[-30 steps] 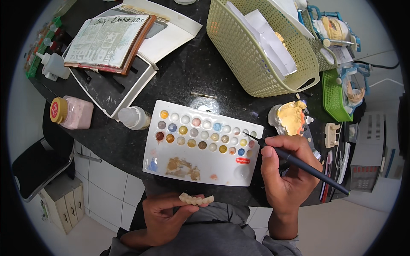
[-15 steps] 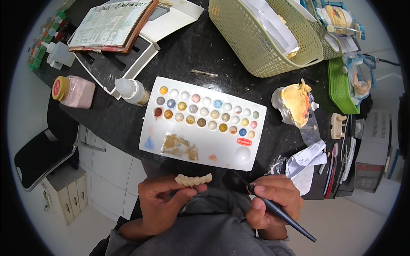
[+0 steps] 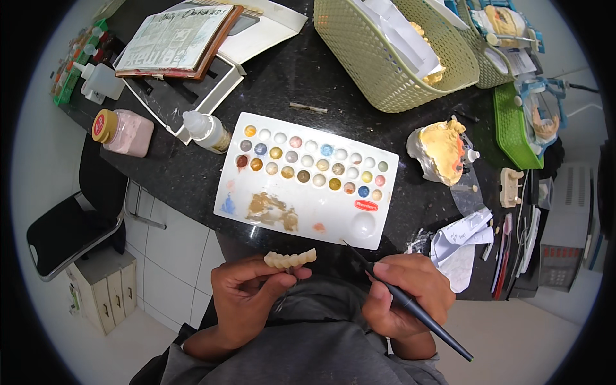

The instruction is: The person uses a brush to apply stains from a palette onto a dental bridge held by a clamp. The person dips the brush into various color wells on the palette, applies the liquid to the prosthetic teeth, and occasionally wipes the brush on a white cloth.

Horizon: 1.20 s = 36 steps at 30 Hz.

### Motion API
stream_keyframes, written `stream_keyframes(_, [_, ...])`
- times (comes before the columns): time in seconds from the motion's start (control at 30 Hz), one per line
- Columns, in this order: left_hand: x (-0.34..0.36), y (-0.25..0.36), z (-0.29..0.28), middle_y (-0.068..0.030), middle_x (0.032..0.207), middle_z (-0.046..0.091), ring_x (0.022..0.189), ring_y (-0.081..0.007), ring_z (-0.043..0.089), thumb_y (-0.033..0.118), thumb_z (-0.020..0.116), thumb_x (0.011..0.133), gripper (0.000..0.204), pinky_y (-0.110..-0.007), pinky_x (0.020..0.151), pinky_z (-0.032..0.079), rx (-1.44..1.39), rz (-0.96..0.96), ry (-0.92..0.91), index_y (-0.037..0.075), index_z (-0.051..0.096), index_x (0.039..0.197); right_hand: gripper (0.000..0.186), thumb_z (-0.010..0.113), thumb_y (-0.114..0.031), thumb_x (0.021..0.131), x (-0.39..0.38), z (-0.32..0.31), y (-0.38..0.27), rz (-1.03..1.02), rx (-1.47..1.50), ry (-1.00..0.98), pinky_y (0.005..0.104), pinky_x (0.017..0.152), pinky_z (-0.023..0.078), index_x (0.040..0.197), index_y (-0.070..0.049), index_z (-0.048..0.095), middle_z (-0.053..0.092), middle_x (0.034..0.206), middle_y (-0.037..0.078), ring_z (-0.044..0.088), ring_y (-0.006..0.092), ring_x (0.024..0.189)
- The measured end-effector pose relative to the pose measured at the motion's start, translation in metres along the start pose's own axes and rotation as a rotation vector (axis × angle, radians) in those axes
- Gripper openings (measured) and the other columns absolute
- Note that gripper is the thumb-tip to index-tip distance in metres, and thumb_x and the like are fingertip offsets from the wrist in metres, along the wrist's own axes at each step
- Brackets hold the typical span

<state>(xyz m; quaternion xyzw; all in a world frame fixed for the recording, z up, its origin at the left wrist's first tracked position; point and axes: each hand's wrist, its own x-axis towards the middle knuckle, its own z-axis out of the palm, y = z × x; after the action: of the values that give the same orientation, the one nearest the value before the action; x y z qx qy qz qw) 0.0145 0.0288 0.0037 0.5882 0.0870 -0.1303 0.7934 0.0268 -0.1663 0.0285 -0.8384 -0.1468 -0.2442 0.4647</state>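
My left hand (image 3: 247,301) pinches a curved row of cream-coloured false teeth, a dental bridge (image 3: 290,259), between thumb and fingers, in front of my body. A thin metal piece shows beneath the bridge, partly hidden by my thumb. In my right hand (image 3: 414,298) is a dark fine-tipped brush (image 3: 420,311), its handle slanting down to the right. The brush tip points up-left, close to the lower edge of a white palette (image 3: 256,183); whether it touches, I cannot tell. Rows of small wells with coloured pastes line the palette, and brown, blue and pink smears mark its lower part.
A dental plaster model (image 3: 439,151) and crumpled papers (image 3: 459,237) lie right of the palette. Behind stand a green woven basket (image 3: 366,61) and a bright green tray (image 3: 507,131). At left are a dropper bottle (image 3: 206,131), a pink-filled jar (image 3: 131,135) and a book (image 3: 173,42).
The brush tip has come up nearer the palette's lower edge, with my right hand shifting slightly. My left hand still holds the bridge. The whole view has shifted a little.
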Motion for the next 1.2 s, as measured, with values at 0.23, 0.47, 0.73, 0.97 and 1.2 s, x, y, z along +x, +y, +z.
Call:
stream_keyframes(0.23, [0.000,0.001,0.000,-0.0211,0.090,0.067,0.087,-0.0248,0.068,-0.008,0.063,0.081,0.014,-0.026,0.073,0.054,-0.006,-0.020,-0.003,-0.010,0.064,0.095,0.019,0.066,0.003,0.062,-0.002,0.001,-0.001,0.038,-0.012,0.002,0.0261,0.048,0.052,0.082,0.006,0.064,0.064,0.066,0.014,0.064,0.0217,0.055])
stream_keyframes(0.47, [0.001,0.005,0.000,-0.0203,0.091,0.067,0.087,-0.0233,0.067,-0.008,0.062,0.082,0.013,-0.027,0.076,0.055,0.013,-0.042,-0.015,-0.010,0.064,0.095,0.018,0.067,0.002,0.067,-0.005,-0.002,-0.003,0.079,0.024,0.014,0.0263,0.051,0.052,0.085,0.004,0.064,0.063,0.067,0.013,0.064,0.0208,0.058])
stream_keyframes(0.73, [0.001,0.001,0.000,-0.0194,0.091,0.066,0.082,-0.0230,0.068,-0.008,0.060,0.081,0.013,-0.030,0.073,0.056,0.016,-0.020,-0.007,-0.011,0.064,0.093,0.015,0.067,-0.005,0.073,-0.009,-0.009,-0.005,0.064,0.016,-0.021,0.0266,0.049,0.051,0.086,0.002,0.065,0.062,0.070,0.012,0.062,0.0197,0.056])
stream_keyframes(0.97, [0.000,-0.002,0.001,-0.0199,0.093,0.066,0.083,-0.0230,0.068,-0.006,0.062,0.082,0.013,-0.031,0.075,0.056,-0.004,0.015,-0.005,-0.010,0.064,0.094,0.014,0.064,-0.006,0.071,-0.006,-0.003,-0.004,0.026,-0.061,-0.065,0.0241,0.050,0.048,0.082,0.002,0.062,0.062,0.067,0.013,0.059,0.0177,0.055])
stream_keyframes(1.2, [0.000,-0.003,0.001,-0.0181,0.092,0.068,0.085,-0.0198,0.067,-0.003,0.063,0.083,0.014,-0.027,0.076,0.054,-0.026,0.012,-0.013,-0.008,0.065,0.096,0.014,0.064,-0.007,0.072,-0.005,-0.003,-0.003,-0.015,-0.109,-0.087,0.0238,0.050,0.046,0.082,0.003,0.060,0.061,0.065,0.013,0.058,0.0180,0.054])
